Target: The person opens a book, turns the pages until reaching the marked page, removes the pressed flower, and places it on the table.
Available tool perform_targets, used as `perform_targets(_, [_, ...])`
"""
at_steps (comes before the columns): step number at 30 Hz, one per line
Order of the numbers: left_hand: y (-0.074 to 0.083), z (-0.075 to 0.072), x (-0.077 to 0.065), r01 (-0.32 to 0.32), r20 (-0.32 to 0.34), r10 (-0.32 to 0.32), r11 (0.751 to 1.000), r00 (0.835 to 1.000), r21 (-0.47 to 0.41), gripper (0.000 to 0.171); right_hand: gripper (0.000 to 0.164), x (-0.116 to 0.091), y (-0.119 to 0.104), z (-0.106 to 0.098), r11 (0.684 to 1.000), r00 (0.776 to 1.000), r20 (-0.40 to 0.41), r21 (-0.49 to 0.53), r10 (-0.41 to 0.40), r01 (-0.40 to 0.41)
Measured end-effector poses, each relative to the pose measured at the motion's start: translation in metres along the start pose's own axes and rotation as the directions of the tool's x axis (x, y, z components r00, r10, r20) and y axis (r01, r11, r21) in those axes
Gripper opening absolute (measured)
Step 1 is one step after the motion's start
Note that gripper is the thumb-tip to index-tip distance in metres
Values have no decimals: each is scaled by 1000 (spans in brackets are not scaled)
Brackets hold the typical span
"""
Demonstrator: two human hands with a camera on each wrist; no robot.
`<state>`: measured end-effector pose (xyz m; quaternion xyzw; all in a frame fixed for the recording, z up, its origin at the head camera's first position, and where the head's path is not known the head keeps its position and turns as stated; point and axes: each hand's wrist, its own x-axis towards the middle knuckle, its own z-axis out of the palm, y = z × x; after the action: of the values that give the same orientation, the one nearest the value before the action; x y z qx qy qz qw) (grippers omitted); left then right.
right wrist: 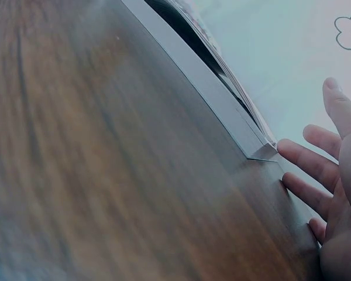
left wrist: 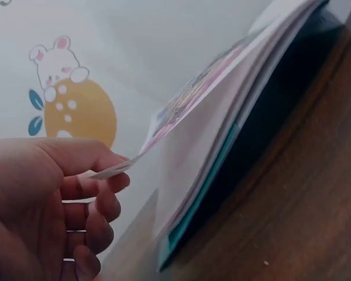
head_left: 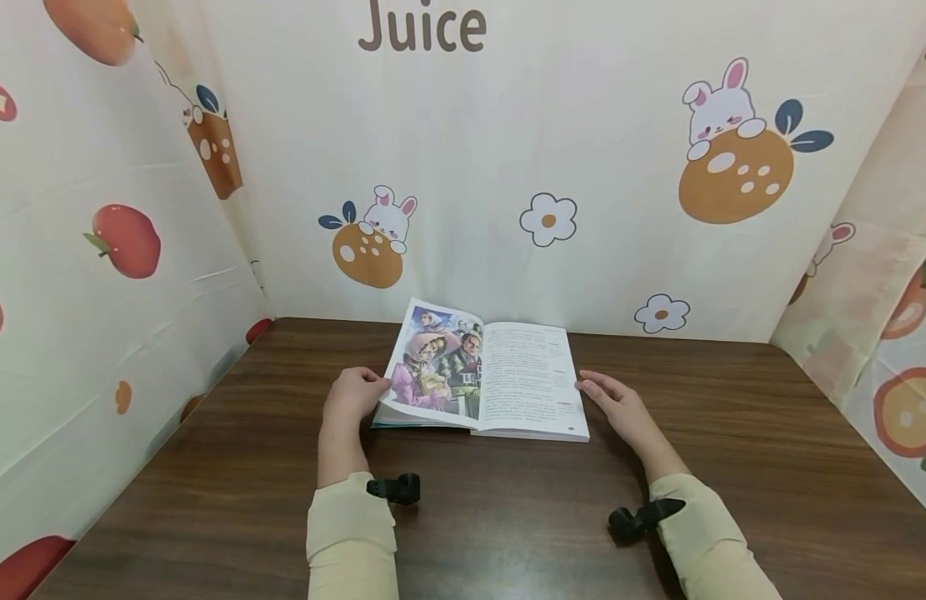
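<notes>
An open book [head_left: 533, 375] lies on the table, its left page [head_left: 436, 362] a colour illustration of people and its right page full of printed text. At the book's left side my left hand [head_left: 352, 396] pinches the edge of the illustrated page between thumb and index finger. The left wrist view shows that page [left wrist: 193, 96] raised and bent away from the pages below, above a teal cover [left wrist: 202, 184]. My right hand [head_left: 620, 410] is beside the book's right edge with fingers spread and loosely extended; in the right wrist view its fingertips are right at the book's corner [right wrist: 263, 149].
The brown wooden table [head_left: 493, 517] carries the book near its back edge. Behind it hangs a pale curtain [head_left: 470, 150] printed with rabbits, fruit and flowers, and similar cloth borders both sides. A black wrist camera [head_left: 402, 489] is strapped over the left sleeve, another black camera [head_left: 628, 525] over the right.
</notes>
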<state>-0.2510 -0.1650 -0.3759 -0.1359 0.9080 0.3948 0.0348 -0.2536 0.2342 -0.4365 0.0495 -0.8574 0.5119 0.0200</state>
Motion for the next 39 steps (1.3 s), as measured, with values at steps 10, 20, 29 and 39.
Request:
perform_targets(10, [-14,9,2,8,66,-15,995,998,97,26,58,-1,-1,0,1000,1000,5,-5,16,-16])
perform_targets(20, [-15,16,4,11,37,-17,989,999,144,22,60,-1,-2,-1,998,999,8,-35,44,-43])
perform_targets(29, [-14,20,7,11,16,-13,988,1000,154,24,61,0,-1,-2,998,999,3,-43,52,-52])
perform_targets(39, [-6,21,8,-40,-17,42,994,999,106,17,58,-1,-1,-1,999,1000,14,-41,24,-23])
